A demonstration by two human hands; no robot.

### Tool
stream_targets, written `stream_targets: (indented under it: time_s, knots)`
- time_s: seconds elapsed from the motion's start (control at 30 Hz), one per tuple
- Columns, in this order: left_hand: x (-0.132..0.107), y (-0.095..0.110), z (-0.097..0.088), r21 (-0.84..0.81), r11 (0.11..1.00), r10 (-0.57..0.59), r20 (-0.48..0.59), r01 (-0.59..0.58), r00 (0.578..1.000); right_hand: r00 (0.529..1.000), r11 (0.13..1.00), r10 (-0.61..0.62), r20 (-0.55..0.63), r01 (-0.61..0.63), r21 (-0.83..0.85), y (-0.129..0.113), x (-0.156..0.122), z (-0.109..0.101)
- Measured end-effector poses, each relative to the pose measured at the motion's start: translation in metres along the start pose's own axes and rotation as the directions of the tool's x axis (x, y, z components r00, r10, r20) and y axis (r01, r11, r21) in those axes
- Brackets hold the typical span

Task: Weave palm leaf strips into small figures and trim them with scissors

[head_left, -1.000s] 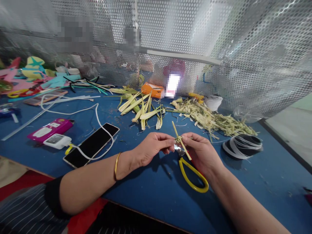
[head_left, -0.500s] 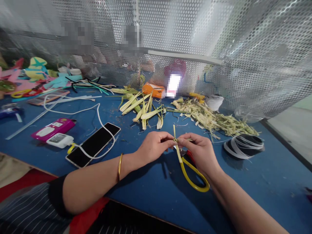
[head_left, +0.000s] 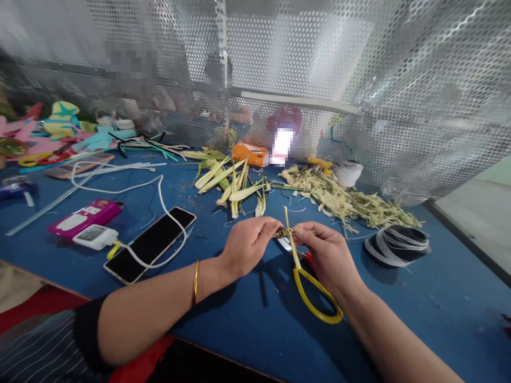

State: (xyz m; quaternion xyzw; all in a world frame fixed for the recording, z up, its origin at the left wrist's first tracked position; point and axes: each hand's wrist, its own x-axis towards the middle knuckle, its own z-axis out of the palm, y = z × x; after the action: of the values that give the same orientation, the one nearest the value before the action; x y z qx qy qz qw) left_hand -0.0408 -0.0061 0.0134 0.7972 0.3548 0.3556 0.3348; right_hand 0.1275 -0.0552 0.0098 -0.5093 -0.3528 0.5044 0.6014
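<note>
Both hands meet over the table around a small knotted braid of pale plant strips (head_left: 285,232). My left hand (head_left: 249,246) pinches the braid's left end between thumb and forefinger. At its right end, the thumb and fingertips of my right hand (head_left: 321,244) are closed on it. One flat pale strip (head_left: 293,250) crosses the braid, its short end pointing up and its longer end down toward me. Beneath the hands lie scissors with yellow handle loops (head_left: 318,318); my right hand hides part of them, and a bit of blade shows.
Pale husk leaves (head_left: 235,183) lie beyond the hands, with a heap of shredded strips (head_left: 339,197) to their right. A dark spool of white thread (head_left: 396,246) stands at right. Left are a phone (head_left: 154,244), white cable and magenta device (head_left: 85,218). Perforated metal mesh (head_left: 295,48) rises behind.
My left hand has shifted slightly left, away from the right hand, so more of the knotted braid shows between them. The scissors stay in place.
</note>
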Motion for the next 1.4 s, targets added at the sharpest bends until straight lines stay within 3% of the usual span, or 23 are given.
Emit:
stream_targets:
  time_s: [0.1, 0.23, 0.33, 0.5, 0.6, 0.77, 0.87, 0.93, 1.1, 1.23, 1.33, 1.4]
  knots:
    - [0.000, 0.000, -0.001, 0.110, 0.994, 0.020, -0.075, -0.012, 0.997, 0.999, 0.999, -0.028, -0.017, 0.027, -0.037, 0.000, 0.000, 0.000]
    - [0.003, -0.001, -0.001, 0.185, 0.977, 0.112, -0.035, -0.104, 0.993, 0.996, 0.990, -0.087, -0.014, 0.085, -0.114, 0.000, 0.000, 0.001]
    - [0.004, -0.001, -0.003, 0.140, 0.985, 0.095, 0.028, -0.098, 0.995, 0.996, 0.987, -0.085, -0.004, 0.084, -0.134, 0.002, 0.000, 0.001]
    - [0.005, 0.001, -0.007, -0.004, 0.999, -0.033, 0.127, 0.034, 0.991, 0.999, 0.999, 0.003, 0.035, -0.001, -0.044, 0.004, 0.002, -0.002]
    - [0.006, 0.001, -0.006, -0.038, 0.998, -0.042, 0.153, 0.048, 0.987, 0.996, 0.999, 0.020, 0.087, -0.018, -0.032, 0.004, 0.002, -0.003]
    - [0.005, 0.000, -0.003, -0.032, 0.994, 0.103, 0.098, -0.100, 0.990, 0.995, 0.999, 0.051, 0.090, -0.051, -0.003, 0.001, -0.003, -0.001]
    - [0.003, -0.001, 0.000, -0.007, 0.977, 0.211, 0.009, -0.211, 0.977, 0.998, 0.999, -0.025, 0.052, 0.027, -0.041, 0.000, -0.005, 0.000]
    - [0.003, -0.003, 0.002, -0.056, 0.974, 0.219, -0.002, -0.218, 0.976, 0.993, 0.987, -0.108, 0.042, 0.112, -0.112, -0.001, -0.006, 0.000]
    - [0.007, -0.008, 0.005, -0.297, 0.954, -0.019, 0.082, 0.043, 0.996, 0.970, 0.907, -0.237, 0.046, 0.238, -0.349, -0.002, -0.004, -0.002]
    - [0.009, -0.011, 0.007, -0.525, 0.815, -0.220, 0.112, 0.246, 0.969, 0.931, 0.774, -0.325, 0.165, 0.362, -0.520, 0.001, -0.005, -0.003]
    - [0.010, -0.011, 0.009, -0.586, 0.744, -0.305, 0.130, 0.321, 0.944, 0.872, 0.637, -0.414, 0.263, 0.483, -0.601, 0.004, -0.009, -0.003]
    - [0.011, -0.010, 0.009, -0.597, 0.735, -0.311, 0.126, 0.322, 0.942, 0.849, 0.597, -0.431, 0.304, 0.522, -0.610, 0.004, -0.011, -0.003]
